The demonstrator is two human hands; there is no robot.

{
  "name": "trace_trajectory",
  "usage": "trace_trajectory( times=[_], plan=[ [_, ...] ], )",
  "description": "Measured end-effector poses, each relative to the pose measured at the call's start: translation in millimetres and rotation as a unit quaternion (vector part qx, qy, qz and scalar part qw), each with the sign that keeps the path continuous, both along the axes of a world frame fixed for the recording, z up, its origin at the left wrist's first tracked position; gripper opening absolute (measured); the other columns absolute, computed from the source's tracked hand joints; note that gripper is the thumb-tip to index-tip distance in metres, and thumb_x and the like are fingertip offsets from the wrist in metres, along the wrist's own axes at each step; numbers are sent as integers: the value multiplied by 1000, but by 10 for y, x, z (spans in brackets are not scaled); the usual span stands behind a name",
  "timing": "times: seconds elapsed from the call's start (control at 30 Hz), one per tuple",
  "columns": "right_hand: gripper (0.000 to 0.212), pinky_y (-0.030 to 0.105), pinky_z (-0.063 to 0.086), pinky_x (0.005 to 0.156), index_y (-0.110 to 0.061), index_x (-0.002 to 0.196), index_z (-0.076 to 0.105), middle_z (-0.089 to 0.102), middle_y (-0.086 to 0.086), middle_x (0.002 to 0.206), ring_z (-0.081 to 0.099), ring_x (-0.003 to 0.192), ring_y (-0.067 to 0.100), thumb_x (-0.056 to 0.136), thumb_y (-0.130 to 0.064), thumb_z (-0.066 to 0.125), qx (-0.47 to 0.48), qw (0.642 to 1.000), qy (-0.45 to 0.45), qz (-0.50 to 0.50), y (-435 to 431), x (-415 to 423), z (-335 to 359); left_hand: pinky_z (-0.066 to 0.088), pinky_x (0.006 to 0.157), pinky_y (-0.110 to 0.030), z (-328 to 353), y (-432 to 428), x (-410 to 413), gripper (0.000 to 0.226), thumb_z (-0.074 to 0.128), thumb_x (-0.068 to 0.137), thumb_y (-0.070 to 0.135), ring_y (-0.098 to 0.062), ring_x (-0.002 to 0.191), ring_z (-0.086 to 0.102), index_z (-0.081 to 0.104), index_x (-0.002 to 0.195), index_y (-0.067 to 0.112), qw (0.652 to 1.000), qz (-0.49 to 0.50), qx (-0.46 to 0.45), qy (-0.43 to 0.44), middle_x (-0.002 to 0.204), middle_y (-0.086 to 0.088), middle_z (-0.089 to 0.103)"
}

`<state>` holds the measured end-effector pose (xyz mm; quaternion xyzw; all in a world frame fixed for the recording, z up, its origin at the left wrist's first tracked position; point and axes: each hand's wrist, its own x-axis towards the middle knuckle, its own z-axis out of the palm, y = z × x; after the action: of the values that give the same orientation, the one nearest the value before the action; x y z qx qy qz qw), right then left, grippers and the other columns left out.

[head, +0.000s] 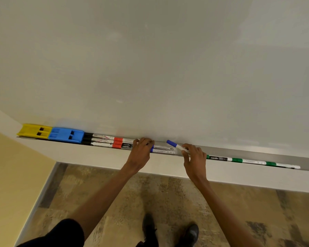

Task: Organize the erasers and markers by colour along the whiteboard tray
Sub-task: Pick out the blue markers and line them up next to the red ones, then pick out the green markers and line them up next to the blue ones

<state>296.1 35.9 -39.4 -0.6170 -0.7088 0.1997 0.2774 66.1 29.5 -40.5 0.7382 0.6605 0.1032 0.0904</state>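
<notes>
Along the metal whiteboard tray [239, 152] lie, from the left, a yellow eraser [34, 131], a blue eraser [66, 135], black-capped markers [96, 139], red-capped markers [121, 143], blue-capped markers [163, 149] and green markers [248, 160] in a row to the right. My left hand [141, 152] rests over the tray between the red and blue markers, fingers curled onto them. My right hand [194, 157] holds one blue marker [175, 145] tilted up, cap pointing left, above the tray.
The whiteboard [168, 68] fills the upper view. A yellow wall [11, 175] stands at the left. Below are patterned floor [168, 202] and my dark shoes [191, 232].
</notes>
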Motion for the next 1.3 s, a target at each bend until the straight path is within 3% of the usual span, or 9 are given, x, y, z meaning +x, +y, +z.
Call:
trace_trajectory(
  times=[0.17,0.4,0.57,0.87,1.07,1.3],
  plan=[
    [24,35,40,94,-23,113,66,70,-4,109,55,105,19,92,-13,62,37,998,-35,29,95,-318,53,39,101,-49,49,-59,-219,46,61,78,-5,-30,119,55,59,121,10,998,52,26,-18,123,-12,63],
    [28,35,45,91,-14,111,69,71,4,108,60,102,25,84,-7,70,67,993,-67,67,140,-644,-15,45,96,-47,86,-197,-542,44,62,73,-9,-33,106,62,63,115,6,994,84,62,-18,113,-14,67],
    [37,38,49,89,-12,109,69,69,7,105,61,100,27,75,0,75,62,991,-91,81,183,-726,-90,44,98,-48,78,-293,-718,40,60,78,-8,-31,110,60,64,114,8,992,102,68,-13,113,-12,67],
    [48,40,45,98,-13,121,64,65,8,117,55,114,30,78,8,65,42,985,-145,85,131,-776,-157,43,97,-48,34,-336,-798,35,59,81,-6,-32,111,59,63,114,6,993,88,80,-21,114,-13,66],
    [40,40,43,98,-16,118,65,65,4,115,56,111,25,83,4,63,47,992,-117,29,27,-332,-79,46,96,-48,50,-161,-499,25,57,88,1,-34,107,60,64,111,5,992,46,91,-70,111,-15,67],
    [36,37,41,90,-18,112,68,65,3,109,54,105,24,85,2,55,15,982,-156,-104,-81,881,21,50,89,-39,259,308,566,18,57,90,8,-26,98,62,67,105,11,983,-70,66,-158,104,-7,68]
  ],
)
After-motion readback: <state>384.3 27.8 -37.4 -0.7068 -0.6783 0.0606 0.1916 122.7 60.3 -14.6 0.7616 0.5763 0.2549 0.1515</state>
